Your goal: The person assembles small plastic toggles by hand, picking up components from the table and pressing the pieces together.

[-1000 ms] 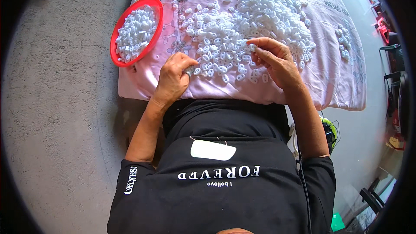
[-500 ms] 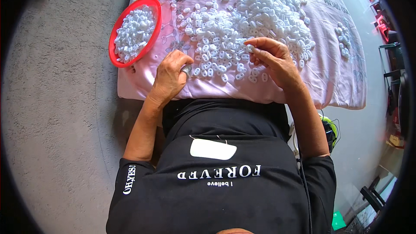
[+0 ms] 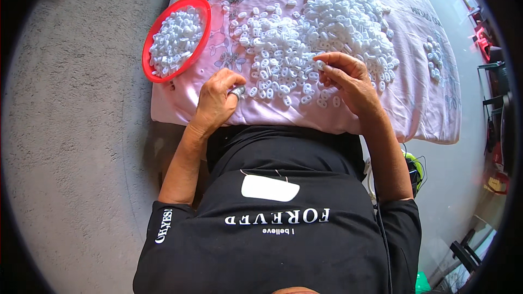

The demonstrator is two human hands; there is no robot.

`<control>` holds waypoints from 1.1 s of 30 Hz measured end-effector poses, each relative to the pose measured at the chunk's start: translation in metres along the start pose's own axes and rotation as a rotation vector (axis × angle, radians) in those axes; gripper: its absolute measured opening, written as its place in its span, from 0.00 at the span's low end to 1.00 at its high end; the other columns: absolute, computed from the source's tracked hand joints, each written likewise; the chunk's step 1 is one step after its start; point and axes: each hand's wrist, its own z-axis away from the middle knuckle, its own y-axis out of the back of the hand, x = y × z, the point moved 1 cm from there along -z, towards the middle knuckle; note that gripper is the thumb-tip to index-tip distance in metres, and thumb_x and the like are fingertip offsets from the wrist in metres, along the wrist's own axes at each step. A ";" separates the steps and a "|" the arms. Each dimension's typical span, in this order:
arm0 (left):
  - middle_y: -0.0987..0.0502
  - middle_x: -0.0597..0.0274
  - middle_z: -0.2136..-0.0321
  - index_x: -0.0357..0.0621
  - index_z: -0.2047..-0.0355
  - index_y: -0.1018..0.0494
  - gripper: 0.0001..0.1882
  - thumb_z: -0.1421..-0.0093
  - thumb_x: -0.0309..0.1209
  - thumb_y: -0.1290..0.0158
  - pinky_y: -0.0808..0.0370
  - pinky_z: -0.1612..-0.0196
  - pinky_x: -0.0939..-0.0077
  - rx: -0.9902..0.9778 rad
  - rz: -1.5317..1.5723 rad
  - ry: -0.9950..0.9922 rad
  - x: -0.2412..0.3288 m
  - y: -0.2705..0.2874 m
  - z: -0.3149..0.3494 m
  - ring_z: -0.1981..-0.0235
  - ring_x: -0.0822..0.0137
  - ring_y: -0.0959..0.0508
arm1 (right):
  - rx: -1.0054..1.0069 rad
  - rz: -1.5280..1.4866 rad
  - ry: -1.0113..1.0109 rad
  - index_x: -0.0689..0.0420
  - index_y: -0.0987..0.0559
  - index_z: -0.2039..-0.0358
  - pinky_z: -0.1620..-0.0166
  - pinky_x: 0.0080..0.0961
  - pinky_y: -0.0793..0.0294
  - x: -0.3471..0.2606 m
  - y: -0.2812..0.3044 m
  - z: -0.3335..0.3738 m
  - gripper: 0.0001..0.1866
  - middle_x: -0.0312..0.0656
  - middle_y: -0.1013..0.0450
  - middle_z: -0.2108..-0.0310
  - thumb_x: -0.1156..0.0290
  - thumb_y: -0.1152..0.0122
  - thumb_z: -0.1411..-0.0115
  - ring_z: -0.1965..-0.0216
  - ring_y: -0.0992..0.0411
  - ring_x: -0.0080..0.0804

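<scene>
My left hand (image 3: 216,100) is closed near the front edge of the cloth, curled round a small greyish object (image 3: 237,92) that shows by the thumb; its kind is not clear. To the right, my right hand (image 3: 351,81) pinches a small white oval plastic piece (image 3: 319,65) between thumb and fingertips, above the front of the pile. The loose pile of white oval two-holed pieces (image 3: 280,49) spreads over the cloth between and beyond both hands. Several single pieces lie scattered at its near edge.
A red basin (image 3: 145,57) filled with white pieces stands at the left edge of the pink cloth-covered table (image 3: 408,76). A taller heap (image 3: 348,16) rises at the back, and a small group of pieces (image 3: 434,59) lies at the right. Grey floor (image 3: 71,130) extends to the left.
The whole view has shifted slightly, so the table and basin sit a little farther right. Both hands keep nearly the same places and grips.
</scene>
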 end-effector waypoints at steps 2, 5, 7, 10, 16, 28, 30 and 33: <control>0.26 0.55 0.71 0.37 0.69 0.26 0.08 0.52 0.18 0.49 0.28 0.62 0.70 0.023 0.040 0.022 -0.002 -0.004 -0.006 0.67 0.58 0.24 | -0.005 -0.003 -0.010 0.60 0.23 0.57 0.65 0.14 0.31 0.001 -0.001 -0.001 0.11 0.33 0.27 0.72 0.73 0.43 0.40 0.71 0.31 0.16; 0.26 0.55 0.71 0.37 0.69 0.26 0.09 0.52 0.18 0.50 0.28 0.63 0.70 -0.008 -0.007 -0.046 -0.003 -0.014 -0.016 0.67 0.59 0.24 | 0.004 0.012 -0.011 0.59 0.23 0.56 0.64 0.15 0.30 0.001 0.001 0.000 0.12 0.34 0.27 0.70 0.72 0.43 0.40 0.70 0.30 0.17; 0.26 0.55 0.71 0.36 0.69 0.26 0.09 0.53 0.17 0.50 0.28 0.62 0.69 -0.029 -0.010 -0.030 -0.005 -0.017 -0.018 0.67 0.58 0.24 | 0.008 0.026 -0.002 0.58 0.22 0.55 0.64 0.16 0.29 0.001 0.000 0.001 0.12 0.34 0.26 0.69 0.72 0.43 0.40 0.68 0.28 0.19; 0.27 0.54 0.72 0.36 0.70 0.27 0.09 0.54 0.17 0.51 0.29 0.62 0.67 -0.054 -0.048 -0.026 -0.007 -0.017 -0.018 0.66 0.55 0.25 | 0.014 0.026 -0.019 0.59 0.23 0.55 0.65 0.14 0.31 -0.002 -0.004 0.002 0.12 0.33 0.27 0.71 0.73 0.44 0.40 0.70 0.31 0.16; 0.28 0.52 0.71 0.38 0.71 0.28 0.12 0.57 0.16 0.55 0.30 0.59 0.62 -0.036 -0.076 -0.060 -0.006 -0.018 -0.016 0.65 0.50 0.27 | 0.000 0.010 -0.022 0.59 0.22 0.56 0.65 0.14 0.31 0.000 -0.002 0.001 0.11 0.33 0.27 0.71 0.73 0.44 0.40 0.70 0.30 0.16; 0.27 0.53 0.72 0.36 0.70 0.27 0.14 0.58 0.13 0.57 0.28 0.63 0.66 0.006 0.082 0.076 -0.009 0.002 -0.002 0.68 0.54 0.25 | 0.048 0.056 -0.016 0.61 0.24 0.58 0.66 0.13 0.32 -0.024 -0.012 -0.011 0.09 0.34 0.27 0.73 0.73 0.45 0.39 0.71 0.31 0.16; 0.27 0.54 0.73 0.36 0.70 0.27 0.13 0.57 0.14 0.56 0.28 0.64 0.68 0.008 0.053 0.021 -0.008 0.000 -0.003 0.68 0.56 0.24 | 0.022 0.073 -0.019 0.60 0.24 0.58 0.66 0.13 0.32 -0.023 -0.017 -0.016 0.09 0.34 0.27 0.73 0.73 0.45 0.39 0.71 0.31 0.16; 0.26 0.54 0.72 0.35 0.70 0.27 0.12 0.56 0.14 0.54 0.28 0.64 0.70 0.014 0.030 -0.014 -0.008 -0.001 -0.002 0.69 0.57 0.24 | 0.017 0.139 -0.028 0.60 0.23 0.60 0.67 0.14 0.31 -0.018 -0.031 -0.026 0.08 0.34 0.27 0.73 0.74 0.45 0.39 0.71 0.29 0.17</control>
